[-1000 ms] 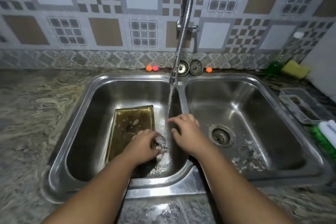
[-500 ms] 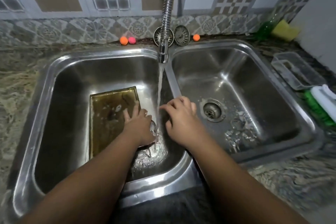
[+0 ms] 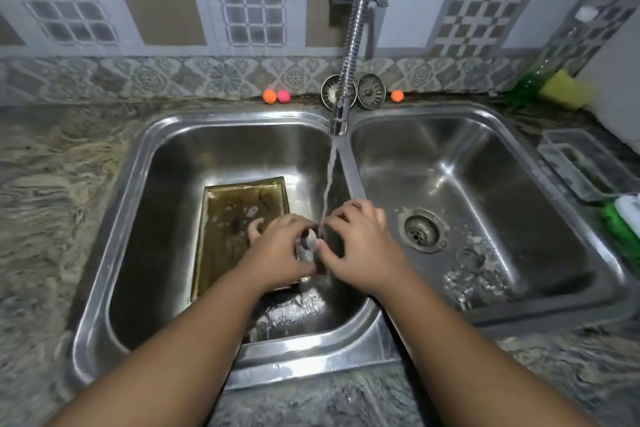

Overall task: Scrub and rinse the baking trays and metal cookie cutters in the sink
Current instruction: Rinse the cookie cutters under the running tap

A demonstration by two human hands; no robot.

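A brownish rectangular baking tray (image 3: 228, 218) lies flat in the left basin of the steel double sink (image 3: 138, 163). Over its right end, both hands meet under the running water from the faucet (image 3: 341, 114). My left hand (image 3: 280, 250) grips a small shiny metal cookie cutter (image 3: 309, 242). My right hand (image 3: 360, 246) pinches the same cutter from the right. The stream lands on the cutter between them. Several more metal cutters (image 3: 467, 270) lie wet on the floor of the right basin, near the drain (image 3: 421, 230).
Two strainer plugs (image 3: 370, 91) and small orange and pink balls (image 3: 273, 96) sit on the back ledge. A green bottle (image 3: 530, 80) and yellow sponge (image 3: 566, 90) stand at the back right. A clear plastic container (image 3: 581, 166) and a green-white brush (image 3: 623, 218) rest on the right counter.
My right hand has closed in onto the cutter held by my left hand. Both hands sit a little higher under the stream. The camera view has shifted.
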